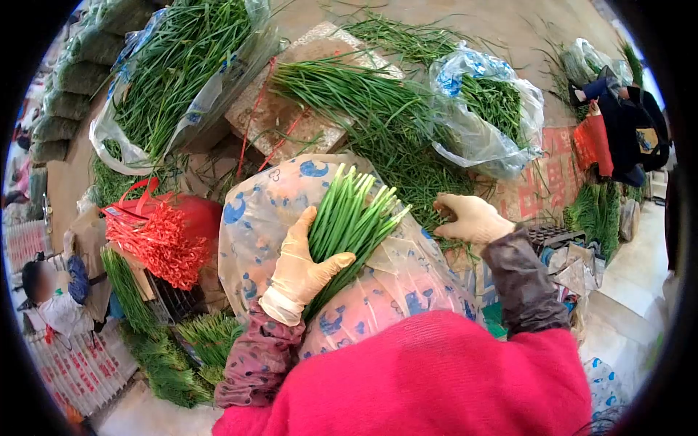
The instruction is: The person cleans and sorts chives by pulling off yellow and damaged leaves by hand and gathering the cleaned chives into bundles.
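Note:
My left hand (302, 265), in a pale glove, is wrapped round a bunch of green stalks (352, 218) that lies over my lap on a clear plastic apron (251, 211) with blue prints. The cut ends of the bunch point up and away from me. To the right of the bunch, my right hand (472, 218), gloved too, hovers beside a loose heap of green leaves (407, 156). Its thumb and fingers are curved apart, with nothing seen between them. Ahead, more long green stalks (342, 83) lie on a pale block (327, 138) with red strings.
Plastic bags of greens stand at the upper left (182, 80) and upper right (491, 102). A bundle of red ties (160, 240) is at my left. Upright green bunches (211, 338) stand lower left. One person (65, 298) is far left, another (629, 131) far right.

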A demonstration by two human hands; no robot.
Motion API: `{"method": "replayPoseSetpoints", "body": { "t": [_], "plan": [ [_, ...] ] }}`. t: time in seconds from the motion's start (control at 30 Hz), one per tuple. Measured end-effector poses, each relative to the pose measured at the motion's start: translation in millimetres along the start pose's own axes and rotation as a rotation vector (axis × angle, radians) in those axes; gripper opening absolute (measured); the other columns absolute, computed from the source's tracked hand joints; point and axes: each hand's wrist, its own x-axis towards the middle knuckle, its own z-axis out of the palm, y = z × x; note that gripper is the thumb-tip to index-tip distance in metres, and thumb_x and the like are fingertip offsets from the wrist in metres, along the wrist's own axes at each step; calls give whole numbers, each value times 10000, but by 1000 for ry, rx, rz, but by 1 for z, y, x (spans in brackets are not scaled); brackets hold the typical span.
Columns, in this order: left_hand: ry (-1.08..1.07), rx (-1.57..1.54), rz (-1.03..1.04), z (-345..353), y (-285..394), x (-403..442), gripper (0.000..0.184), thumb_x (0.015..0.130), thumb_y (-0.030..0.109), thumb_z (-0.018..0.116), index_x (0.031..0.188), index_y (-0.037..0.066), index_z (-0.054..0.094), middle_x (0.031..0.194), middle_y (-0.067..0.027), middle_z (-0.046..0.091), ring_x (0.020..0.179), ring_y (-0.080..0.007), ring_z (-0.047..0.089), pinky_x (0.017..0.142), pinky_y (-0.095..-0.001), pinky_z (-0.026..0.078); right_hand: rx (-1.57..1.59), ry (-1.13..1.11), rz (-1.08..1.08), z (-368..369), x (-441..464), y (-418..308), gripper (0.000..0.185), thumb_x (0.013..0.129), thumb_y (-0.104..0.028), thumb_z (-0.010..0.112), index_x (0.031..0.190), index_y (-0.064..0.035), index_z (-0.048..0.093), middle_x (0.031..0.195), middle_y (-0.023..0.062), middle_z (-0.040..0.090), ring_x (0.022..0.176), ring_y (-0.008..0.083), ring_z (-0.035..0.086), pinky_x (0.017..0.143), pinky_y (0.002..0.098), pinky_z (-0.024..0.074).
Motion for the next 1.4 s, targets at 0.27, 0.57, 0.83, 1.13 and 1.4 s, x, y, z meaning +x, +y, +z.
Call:
{"method": "replayPoseSetpoints", "body": {
  "t": [0.27, 0.57, 0.83, 1.13, 1.4],
  "plan": [
    [41, -184, -84, 5, -15, 12, 569, 887, 291, 648, 1283, -68, 454, 1118, -128, 604, 1015, -190, 570, 902, -288, 445, 671, -119, -266, 42, 63, -4, 621, 863, -237, 646, 1359, 17, 373, 914, 67, 621, 759, 101, 541, 671, 244, 459],
    [193, -688, -239, 16, -38, 2, 293, 946, 222, 571, 1144, 7, 579, 960, -15, 645, 807, -80, 597, 714, -217, 494, 666, 192, -296, 57, 67, -7, 299, 888, -151, 599, 1104, 55, 595, 763, 25, 613, 657, 85, 538, 610, 237, 450],
    [175, -852, -224, 15, -46, -2, 278, 965, 248, 531, 1123, 24, 582, 943, -19, 650, 772, -91, 606, 677, -226, 513, 648, 626, -97, 11, 82, 56, 224, 921, -143, 552, 1088, -9, 618, 870, 64, 645, 743, 112, 586, 689, 245, 468],
    [248, -860, -197, 17, -47, -4, 266, 954, 221, 556, 1120, 16, 594, 961, -16, 651, 810, -92, 598, 730, -230, 495, 736, -269, -333, 46, 59, 7, 876, 781, -306, 759, 1445, -29, 261, 1320, 149, 481, 1096, 187, 520, 934, 284, 421],
    [290, -847, -135, 14, -38, -8, 257, 951, 200, 558, 1126, 13, 586, 981, -28, 650, 825, -99, 601, 747, -239, 497, 966, 114, -458, 63, 67, -10, 575, 840, -210, 700, 1305, 23, 453, 1111, 97, 599, 972, 137, 566, 820, 271, 475]
  ]
}}
